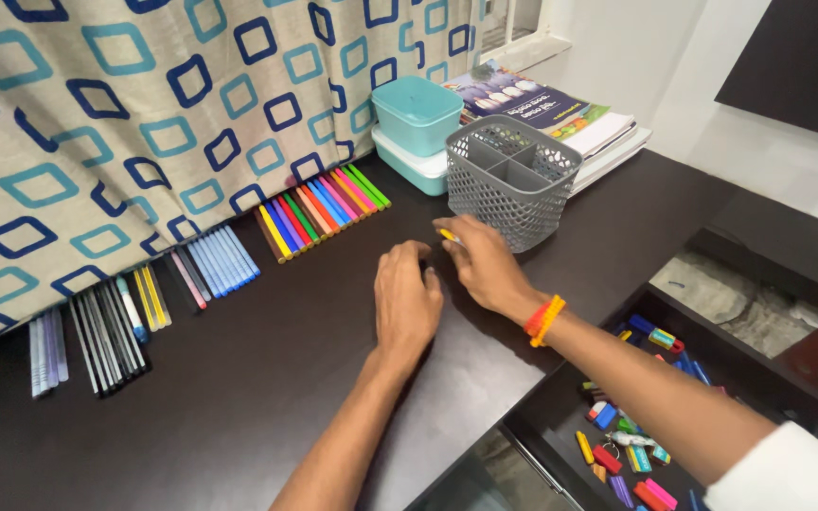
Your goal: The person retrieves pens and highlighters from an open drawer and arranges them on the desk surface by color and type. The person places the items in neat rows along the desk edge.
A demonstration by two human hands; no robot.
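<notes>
Two hands meet on the dark desk [239,407] just in front of the grey mesh basket [513,180], the landmark here. Right hand [487,265]: fingers pinched together on a small yellow marker [448,235], held touching the desk near the basket's base. Left hand [407,298]: just beside the right one on the side away from the basket, fingers curled loosely downward onto the desk; whether it grips anything cannot be told. Sorting appears well advanced: a row of coloured markers [322,201] lies beyond the hands, left of the basket; blue pens [222,260] and dark pens [106,331] lie in further rows well left of it. The basket's compartments appear empty. An open drawer [636,416], to the basket's right and nearer the viewer, holds assorted small coloured items, seemingly unsorted.
</notes>
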